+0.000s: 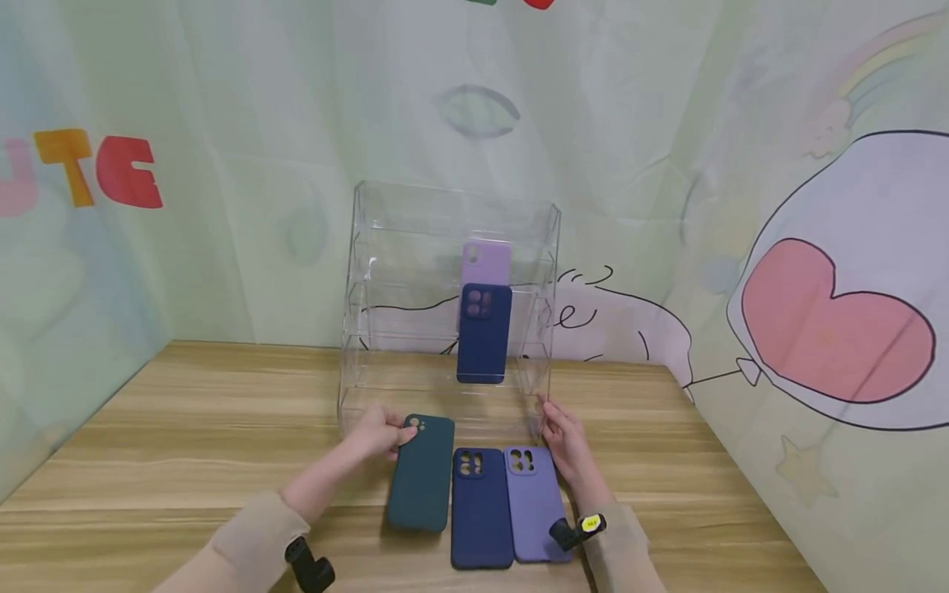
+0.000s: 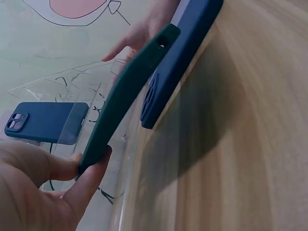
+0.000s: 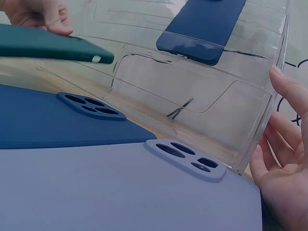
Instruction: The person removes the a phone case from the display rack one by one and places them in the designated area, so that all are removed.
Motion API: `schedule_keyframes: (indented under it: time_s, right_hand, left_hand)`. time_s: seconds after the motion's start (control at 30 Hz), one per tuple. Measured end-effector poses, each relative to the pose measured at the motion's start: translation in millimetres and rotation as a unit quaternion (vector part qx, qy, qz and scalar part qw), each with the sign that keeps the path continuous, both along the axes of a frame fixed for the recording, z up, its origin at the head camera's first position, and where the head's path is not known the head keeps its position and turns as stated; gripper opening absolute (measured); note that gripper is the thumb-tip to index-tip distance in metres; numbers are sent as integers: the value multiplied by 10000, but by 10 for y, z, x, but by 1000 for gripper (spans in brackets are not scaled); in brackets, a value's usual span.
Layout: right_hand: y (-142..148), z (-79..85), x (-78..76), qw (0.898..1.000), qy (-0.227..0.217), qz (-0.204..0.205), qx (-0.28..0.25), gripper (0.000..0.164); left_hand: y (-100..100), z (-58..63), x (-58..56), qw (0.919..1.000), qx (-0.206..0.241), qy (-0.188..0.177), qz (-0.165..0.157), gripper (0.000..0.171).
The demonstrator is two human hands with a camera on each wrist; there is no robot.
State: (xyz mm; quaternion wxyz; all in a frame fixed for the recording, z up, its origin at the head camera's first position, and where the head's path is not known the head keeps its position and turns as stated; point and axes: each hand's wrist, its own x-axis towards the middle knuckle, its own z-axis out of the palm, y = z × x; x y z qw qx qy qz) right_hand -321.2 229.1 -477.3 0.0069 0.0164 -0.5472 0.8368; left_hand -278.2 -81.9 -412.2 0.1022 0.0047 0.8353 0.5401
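Observation:
My left hand (image 1: 376, 431) pinches a dark green phone case (image 1: 423, 478) near its camera-hole end. The case is tilted above the table, seen edge-on in the left wrist view. At the lower right side of a clear acrylic tiered rack (image 1: 404, 206), my right hand (image 1: 567, 441) grips the side panel with thumb and fingers. A navy phone case (image 1: 483, 342) stands in the rack, overlapping a lilac phone case (image 1: 487, 259) on a tier behind it. Side by side in front of the rack lie another navy case (image 1: 482, 515) and a purple case (image 1: 535, 502).
The rack stands on a wood-grain table (image 1: 222, 412). Behind it hangs a pale printed curtain (image 1: 259, 165), with a cartoon balloon on the right side. Small black cameras sit on both wrists.

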Motion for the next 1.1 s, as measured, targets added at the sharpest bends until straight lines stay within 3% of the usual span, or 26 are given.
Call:
schedule_keyframes:
  time_s: [0.17, 0.43, 0.73, 1.1]
  right_hand:
    - [1, 7, 6, 10000, -36, -33, -56, 38]
    - [10, 9, 5, 9999, -74, -2, 79, 49]
    - [11, -19, 10, 9998, -30, 4, 183, 43]
    - [2, 12, 2, 9997, -115, -60, 182, 48]
  left_hand:
    - [23, -82, 23, 9999, -36, -95, 35, 24]
    - [47, -187, 71, 9997, 86, -110, 184, 14]
    - [52, -273, 133, 9992, 130, -263, 280, 14]
    - [50, -301, 143, 9985, 158, -360, 389, 27]
